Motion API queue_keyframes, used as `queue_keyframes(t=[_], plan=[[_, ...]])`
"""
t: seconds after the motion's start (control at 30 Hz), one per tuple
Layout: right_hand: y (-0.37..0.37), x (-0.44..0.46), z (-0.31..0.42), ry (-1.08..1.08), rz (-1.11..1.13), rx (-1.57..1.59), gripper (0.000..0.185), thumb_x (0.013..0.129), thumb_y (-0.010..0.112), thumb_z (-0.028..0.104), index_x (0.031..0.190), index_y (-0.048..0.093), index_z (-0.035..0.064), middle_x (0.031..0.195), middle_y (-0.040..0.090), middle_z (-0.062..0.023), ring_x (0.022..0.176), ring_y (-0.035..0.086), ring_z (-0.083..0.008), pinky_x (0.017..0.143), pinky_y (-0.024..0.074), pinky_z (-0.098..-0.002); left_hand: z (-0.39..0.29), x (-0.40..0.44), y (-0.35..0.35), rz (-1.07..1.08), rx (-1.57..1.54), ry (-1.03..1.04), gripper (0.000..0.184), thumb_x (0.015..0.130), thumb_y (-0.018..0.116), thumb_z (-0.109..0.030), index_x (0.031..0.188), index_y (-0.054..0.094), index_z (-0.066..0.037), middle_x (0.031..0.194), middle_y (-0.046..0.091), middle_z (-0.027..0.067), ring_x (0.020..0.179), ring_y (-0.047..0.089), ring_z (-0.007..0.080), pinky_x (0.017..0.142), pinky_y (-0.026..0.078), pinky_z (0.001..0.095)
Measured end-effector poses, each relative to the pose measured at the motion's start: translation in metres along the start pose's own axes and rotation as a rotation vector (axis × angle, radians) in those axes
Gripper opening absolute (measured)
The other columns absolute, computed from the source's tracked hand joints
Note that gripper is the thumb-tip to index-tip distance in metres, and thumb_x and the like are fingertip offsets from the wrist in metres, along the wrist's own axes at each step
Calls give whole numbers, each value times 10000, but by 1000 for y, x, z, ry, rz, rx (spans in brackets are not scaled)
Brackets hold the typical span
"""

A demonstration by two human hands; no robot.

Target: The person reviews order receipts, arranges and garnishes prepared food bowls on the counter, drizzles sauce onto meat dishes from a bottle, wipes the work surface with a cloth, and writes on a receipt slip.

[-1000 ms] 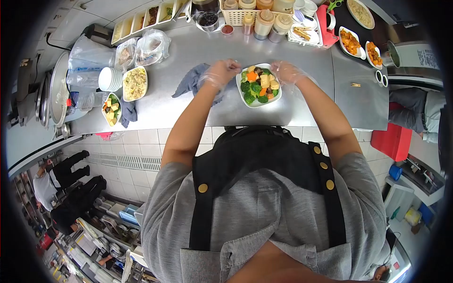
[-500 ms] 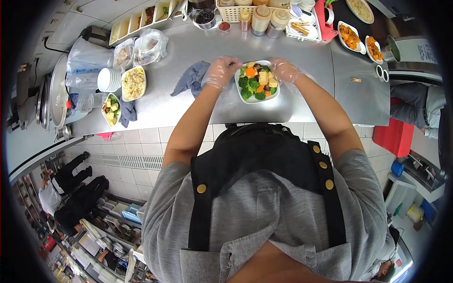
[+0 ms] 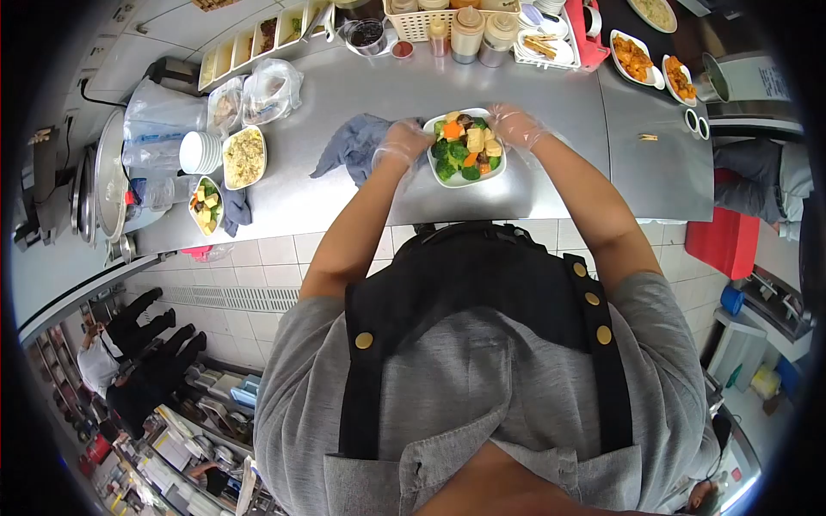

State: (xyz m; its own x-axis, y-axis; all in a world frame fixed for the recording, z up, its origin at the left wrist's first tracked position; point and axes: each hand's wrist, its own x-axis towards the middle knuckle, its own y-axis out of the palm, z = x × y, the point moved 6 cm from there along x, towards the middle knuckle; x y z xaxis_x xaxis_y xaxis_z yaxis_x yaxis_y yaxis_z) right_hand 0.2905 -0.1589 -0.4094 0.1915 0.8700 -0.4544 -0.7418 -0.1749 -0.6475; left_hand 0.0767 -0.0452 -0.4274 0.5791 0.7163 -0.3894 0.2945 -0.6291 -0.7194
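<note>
A white square dish (image 3: 471, 181) of broccoli, carrot, dark mushroom-like pieces and yellow tofu-like cubes (image 3: 476, 140) stands on the steel counter in front of me. My left hand (image 3: 404, 143), in a clear plastic glove, grips the dish's left rim. At the upper right corner, my right hand (image 3: 514, 126), gloved the same way, has its fingers closed on the rim. Both thumbs and fingertips are partly hidden by glove glare. A crumpled blue-grey cloth (image 3: 351, 146) lies just left of my left hand, close to the wrist.
On the left are a fried-rice dish (image 3: 244, 158), a smaller vegetable dish (image 3: 206, 209), stacked white bowls (image 3: 200, 153) and plastic bags (image 3: 272, 90). Sauce bottles (image 3: 467, 36) line the back. Two orange food dishes (image 3: 632, 58) and a clothespin (image 3: 648, 138) are rightward. Other people stand around.
My left hand has come down from the dish's upper left corner to its left side. My right hand has shifted slightly up and left. The dish has barely moved.
</note>
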Motion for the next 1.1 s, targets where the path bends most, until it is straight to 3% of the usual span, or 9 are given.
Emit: queue_keyframes(t=[0.2, 0.37, 0.47, 0.57, 0.7, 0.83, 0.93, 1.03, 1.1], plan=[[-2, -6, 1, 78, 58, -41, 257, 969, 516, 226, 1055, 662, 32, 926, 689, -196, 782, 685, -336, 737, 538, -425, 65, 0, -23, 340, -408, 231, 493, 716, 785, -457, 1001, 732, -59, 902, 719, 136, 822, 670, 199, 758, 520, 357], [2, 3, -6, -40, 12, -206, 244, 944, 530, 189, 1030, 662, 3, 883, 694, -201, 744, 690, -348, 725, 549, -432, 30, -21, -92, -6, 49, -63, 348, 790, 774, -279, 1026, 691, -36, 999, 694, 192, 881, 668, 254, 781, 511, 383], [3, 7, -4, -76, 15, -247, 238, 916, 542, 165, 1018, 660, -15, 884, 694, -213, 745, 695, -345, 720, 552, -433, -5, -30, -58, 101, 246, 209, 306, 813, 732, -241, 1044, 694, -44, 1037, 697, 192, 952, 681, 295, 839, 518, 391], [6, 9, -8, -37, 5, -212, 240, 899, 548, 160, 1012, 660, -20, 891, 692, -225, 755, 697, -350, 719, 552, -435, -4, -26, -20, 147, 634, 181, 317, 838, 657, -244, 1092, 711, -62, 1097, 689, 200, 1063, 651, 356, 925, 506, 415], [1, 2, -5, 24, 36, -161, 240, 897, 545, 171, 998, 662, -12, 906, 688, -232, 794, 694, -364, 742, 547, -441, 31, -4, -37, -6, 208, 109, 341, 864, 641, -255, 1126, 690, -44, 1131, 670, 221, 1084, 635, 374, 939, 498, 429], [-1, -2, 2, -57, -39, -231, 233, 886, 551, 164, 993, 661, -11, 944, 684, -243, 857, 688, -366, 778, 539, -446, -1, 1, -50, -83, 194, 105, 360, 832, 729, -273, 1088, 682, -23, 1043, 683, 236, 1023, 657, 373, 871, 513, 398], [-2, -5, -1, 25, 27, -139, 232, 866, 563, 154, 999, 662, -8, 980, 679, -254, 915, 677, -374, 813, 530, -449, -37, -5, -49, -129, -61, 306, 317, 843, 724, -261, 1057, 689, -30, 1045, 681, 220, 1050, 646, 370, 869, 506, 403], [0, -2, -3, -24, 1, -196, 234, 854, 569, 149, 1000, 661, -9, 982, 679, -257, 919, 678, -375, 811, 530, -449, -46, -5, -39, -30, 122, 411, 256, 838, 703, -209, 1068, 681, -96, 1102, 666, 198, 1018, 634, 365, 895, 504, 426], [0, -2, -2, -42, -61, -224, 232, 853, 567, 151, 996, 665, -4, 950, 684, -248, 882, 690, -361, 789, 535, -443, -50, -16, -40, -113, 211, 714, 240, 869, 654, -135, 1103, 679, -90, 1158, 663, 148, 1093, 615, 354, 911, 499, 418]])
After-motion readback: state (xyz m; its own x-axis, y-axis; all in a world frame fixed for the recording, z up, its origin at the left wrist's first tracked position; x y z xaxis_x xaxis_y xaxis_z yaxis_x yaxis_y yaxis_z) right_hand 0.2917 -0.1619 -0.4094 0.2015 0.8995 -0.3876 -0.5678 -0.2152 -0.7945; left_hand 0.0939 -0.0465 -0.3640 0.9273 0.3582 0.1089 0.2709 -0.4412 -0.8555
